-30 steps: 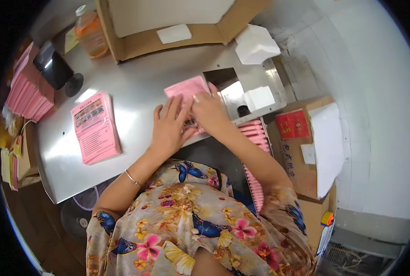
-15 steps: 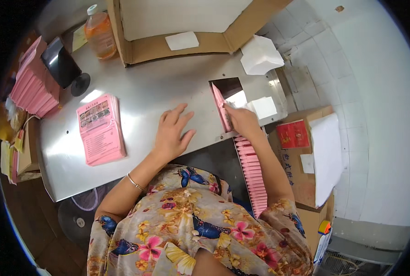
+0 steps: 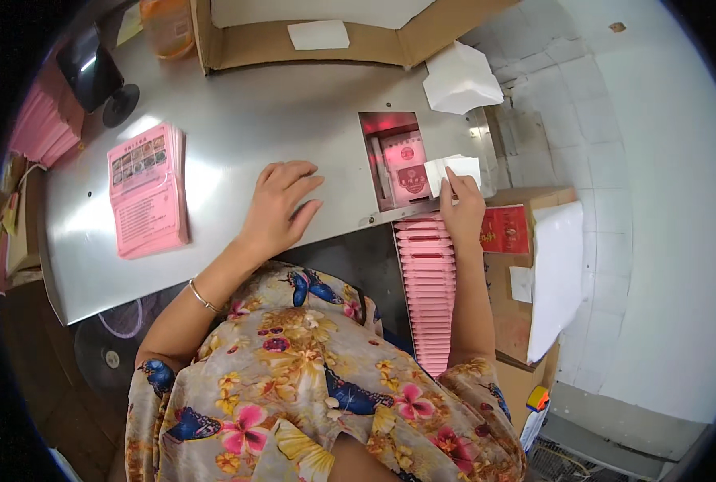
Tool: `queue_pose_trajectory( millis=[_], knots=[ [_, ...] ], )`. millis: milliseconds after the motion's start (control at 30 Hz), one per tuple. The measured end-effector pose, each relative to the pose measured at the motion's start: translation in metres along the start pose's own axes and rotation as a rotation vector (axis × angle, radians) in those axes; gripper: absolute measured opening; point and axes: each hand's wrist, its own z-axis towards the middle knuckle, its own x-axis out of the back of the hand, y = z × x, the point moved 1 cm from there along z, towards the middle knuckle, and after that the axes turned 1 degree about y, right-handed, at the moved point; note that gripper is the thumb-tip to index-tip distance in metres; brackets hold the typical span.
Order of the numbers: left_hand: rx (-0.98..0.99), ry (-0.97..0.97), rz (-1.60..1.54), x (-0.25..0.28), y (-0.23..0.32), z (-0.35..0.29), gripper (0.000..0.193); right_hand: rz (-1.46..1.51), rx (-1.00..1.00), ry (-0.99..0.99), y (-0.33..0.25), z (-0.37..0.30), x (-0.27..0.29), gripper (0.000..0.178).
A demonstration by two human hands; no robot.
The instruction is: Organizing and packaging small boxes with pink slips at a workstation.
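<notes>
My right hand is at a small stack of white paper slips on the right end of the metal table. Its thumb and fingers pinch a slip at the stack's left edge. Just left of it, a pink packet with dark red print lies face up in the rectangular opening in the tabletop. My left hand is over the bare metal left of the opening, fingers loosely bent, thumb apart, holding nothing. Below the opening runs a long row of pink packets, partly behind my right forearm.
A stack of printed pink sheets lies on the left of the metal table. Behind it are a black stand and more pink sheets. An open cardboard box stands at the back, white paper beside it.
My right hand has let go of the pink packet, which now lies flat in the opening, and moved right to the white slips. My left hand stays apart from things. The view has shifted slightly.
</notes>
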Motion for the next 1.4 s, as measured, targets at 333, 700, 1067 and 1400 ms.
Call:
queue_pose_trajectory(
  millis=[333,700,1067,1400],
  knots=[
    [0.209,0.077,0.506,0.148,-0.022,-0.033,0.048,-0.202,0.148,0.068,0.018,0.009,-0.006,0.039],
    [0.193,0.006,0.634,0.152,-0.052,-0.051,0.008,-0.151,0.210,0.234,-0.030,0.024,0.025,0.055],
    [-0.062,-0.258,0.159,0.001,0.006,0.000,0.028,0.144,0.276,0.045,-0.065,0.012,-0.017,0.062],
    [-0.072,-0.251,0.403,0.014,-0.004,0.002,0.061,0.254,0.738,-0.175,-0.146,-0.009,-0.034,0.037]
  ],
)
